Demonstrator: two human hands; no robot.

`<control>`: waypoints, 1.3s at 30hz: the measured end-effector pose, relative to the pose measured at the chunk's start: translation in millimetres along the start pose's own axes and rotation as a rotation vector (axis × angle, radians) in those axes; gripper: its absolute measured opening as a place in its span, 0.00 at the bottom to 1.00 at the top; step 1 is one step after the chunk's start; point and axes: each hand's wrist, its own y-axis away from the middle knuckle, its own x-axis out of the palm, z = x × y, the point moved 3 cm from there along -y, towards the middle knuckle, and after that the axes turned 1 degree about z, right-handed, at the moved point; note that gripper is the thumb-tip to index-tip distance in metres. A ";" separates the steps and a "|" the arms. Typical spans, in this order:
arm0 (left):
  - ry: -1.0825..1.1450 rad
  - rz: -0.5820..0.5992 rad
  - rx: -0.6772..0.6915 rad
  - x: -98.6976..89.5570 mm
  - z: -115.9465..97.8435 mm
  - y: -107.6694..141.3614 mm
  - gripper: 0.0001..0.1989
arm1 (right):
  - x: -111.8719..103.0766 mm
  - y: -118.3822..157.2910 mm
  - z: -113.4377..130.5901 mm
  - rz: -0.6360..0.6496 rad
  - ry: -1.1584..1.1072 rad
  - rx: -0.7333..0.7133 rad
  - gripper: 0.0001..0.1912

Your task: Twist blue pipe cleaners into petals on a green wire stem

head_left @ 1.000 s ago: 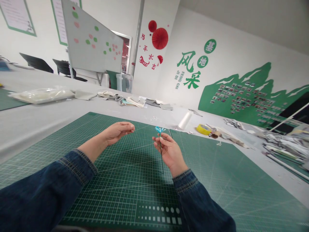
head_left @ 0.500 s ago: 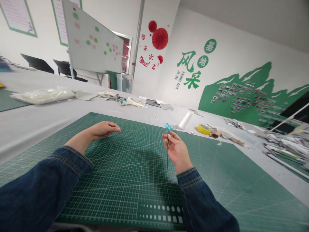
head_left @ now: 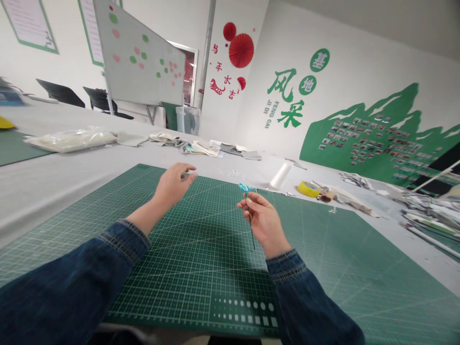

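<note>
A small blue flower [head_left: 246,188] on a thin dark stem is pinched upright between the thumb and fingers of my right hand [head_left: 265,220]. Its stem slants down past my palm, over the green cutting mat [head_left: 187,268]. My left hand [head_left: 175,183] hovers above the mat's far edge, to the left of the flower and apart from it. The thumb and fingers of that hand are parted, with nothing visible between them.
Beyond the mat stand a white spool [head_left: 281,175] and a roll of yellow tape [head_left: 308,189]. Fabric pieces [head_left: 204,148] and a plastic-wrapped bundle [head_left: 74,140] lie farther back. Strips and cords [head_left: 431,211] are heaped at the right.
My left hand has moved right and up, toward the flower, and its fingers have spread. The flower has tilted a little to the left in my right hand. The view has shifted slightly.
</note>
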 end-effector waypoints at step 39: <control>0.857 0.519 -0.549 80.5 -55.2 54.9 0.10 | 13.3 5.3 -6.9 -0.029 0.200 -0.059 0.11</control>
